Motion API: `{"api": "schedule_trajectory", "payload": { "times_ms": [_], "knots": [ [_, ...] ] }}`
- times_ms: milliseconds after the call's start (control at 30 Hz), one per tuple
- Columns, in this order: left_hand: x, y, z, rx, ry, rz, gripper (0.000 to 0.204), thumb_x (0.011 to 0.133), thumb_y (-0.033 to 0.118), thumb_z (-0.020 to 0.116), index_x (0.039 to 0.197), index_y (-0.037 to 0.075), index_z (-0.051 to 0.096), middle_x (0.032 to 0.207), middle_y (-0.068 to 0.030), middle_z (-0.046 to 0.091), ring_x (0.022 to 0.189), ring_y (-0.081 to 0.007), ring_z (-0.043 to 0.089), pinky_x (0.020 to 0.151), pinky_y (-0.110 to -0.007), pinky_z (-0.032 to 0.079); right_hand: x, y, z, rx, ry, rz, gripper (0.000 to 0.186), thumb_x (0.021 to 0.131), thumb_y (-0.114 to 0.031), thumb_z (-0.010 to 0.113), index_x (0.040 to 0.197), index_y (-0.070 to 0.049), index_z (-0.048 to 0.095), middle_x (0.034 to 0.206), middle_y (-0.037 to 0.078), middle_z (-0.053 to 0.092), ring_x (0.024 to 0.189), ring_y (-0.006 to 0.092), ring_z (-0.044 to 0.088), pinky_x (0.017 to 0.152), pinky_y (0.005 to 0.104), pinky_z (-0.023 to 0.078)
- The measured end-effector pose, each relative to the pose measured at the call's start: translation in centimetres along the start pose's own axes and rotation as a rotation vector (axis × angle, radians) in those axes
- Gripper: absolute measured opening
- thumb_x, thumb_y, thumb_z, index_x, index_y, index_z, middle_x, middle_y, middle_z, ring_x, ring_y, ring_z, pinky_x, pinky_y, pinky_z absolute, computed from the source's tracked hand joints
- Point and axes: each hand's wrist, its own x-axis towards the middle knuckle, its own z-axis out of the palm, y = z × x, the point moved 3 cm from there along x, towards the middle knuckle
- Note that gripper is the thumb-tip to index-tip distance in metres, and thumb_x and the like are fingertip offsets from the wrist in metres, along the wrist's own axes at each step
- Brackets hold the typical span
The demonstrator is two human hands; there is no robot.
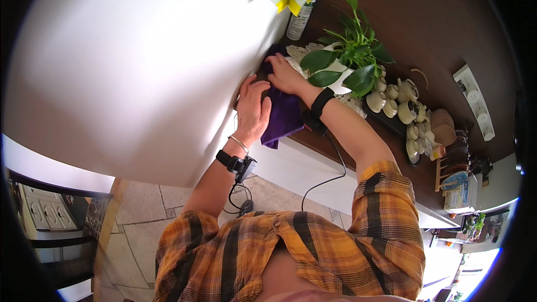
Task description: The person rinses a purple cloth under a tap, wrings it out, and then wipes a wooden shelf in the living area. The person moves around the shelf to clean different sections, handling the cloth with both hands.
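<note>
Right hand (286,76) on purple cloth (284,114), left hand (253,111) beside it, possibly touching

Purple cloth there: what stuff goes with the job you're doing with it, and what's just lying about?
Seems part of the job:
- purple cloth
- right hand, over the cloth
- left hand, beside the cloth

Seems just lying about:
- leafy green potted plant
- cream teapot
- cream cups
- slim can
- white power strip
</note>
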Motion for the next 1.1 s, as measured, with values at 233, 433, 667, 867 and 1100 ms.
{"api": "schedule_trajectory", "payload": {
  "times_ms": [233, 433, 667, 867, 1100],
  "knots": [
    [-1.0, -0.3, -2.0, -0.606, 0.073, -0.251, 0.024, 0.101, 0.018, 0.047, 0.106, -0.001, 0.062, 0.123, -0.0134, 0.058, 0.118, -0.0224, 0.052, 0.103, -0.033, 0.037, -7.6, -8.0, 0.1, 0.022, 0.033, -0.378, 0.038, 0.076, -0.009, 0.063, 0.113, -0.005, 0.058, 0.126, 0.016, 0.052, 0.117, 0.0376, 0.048, 0.102, 0.0439, 0.041],
    [-2.1, 1.7, -4.8, -0.453, 0.072, -0.14, 0.025, 0.101, 0.016, 0.045, 0.097, -0.001, 0.063, 0.109, -0.0109, 0.062, 0.119, -0.0257, 0.052, 0.102, -0.036, 0.039, -13.5, -10.4, -1.6, 0.106, -0.044, -0.483, 0.021, 0.072, 0.001, 0.06, 0.091, -0.009, 0.063, 0.117, 0.009, 0.059, 0.113, 0.0315, 0.051, 0.096, 0.0398, 0.044],
    [-4.1, 2.9, -4.4, -0.3, 0.068, -0.172, 0.024, 0.099, 0.013, 0.047, 0.086, 0.002, 0.063, 0.103, -0.0086, 0.064, 0.115, -0.0267, 0.053, 0.096, -0.036, 0.042, -25.0, -7.2, -6.0, -0.08, 0.032, -0.408, 0.027, 0.068, 0.002, 0.062, 0.092, -0.011, 0.063, 0.118, 0.005, 0.059, 0.116, 0.0302, 0.05, 0.099, 0.0389, 0.044],
    [-5.4, 3.4, -3.8, -0.312, 0.062, -0.273, 0.026, 0.1, 0.013, 0.046, 0.087, 0.0, 0.064, 0.106, -0.0092, 0.063, 0.115, -0.0227, 0.053, 0.098, -0.033, 0.041, -32.6, -5.2, -9.9, -0.003, 0.128, -0.154, 0.034, 0.063, 0.004, 0.062, 0.094, -0.009, 0.065, 0.123, 0.008, 0.061, 0.109, 0.033, 0.056, 0.094, 0.0409, 0.048],
    [-6.3, 3.7, -4.4, -0.212, 0.159, -0.315, 0.026, 0.1, 0.014, 0.047, 0.089, -0.001, 0.064, 0.111, -0.0079, 0.06, 0.105, -0.0192, 0.055, 0.092, -0.03, 0.043, -23.8, -8.5, -10.9, 0.169, 0.202, -0.305, 0.033, 0.07, 0.004, 0.058, 0.102, -0.008, 0.06, 0.128, 0.015, 0.058, 0.113, 0.0375, 0.055, 0.097, 0.043, 0.045]
  ]
}}
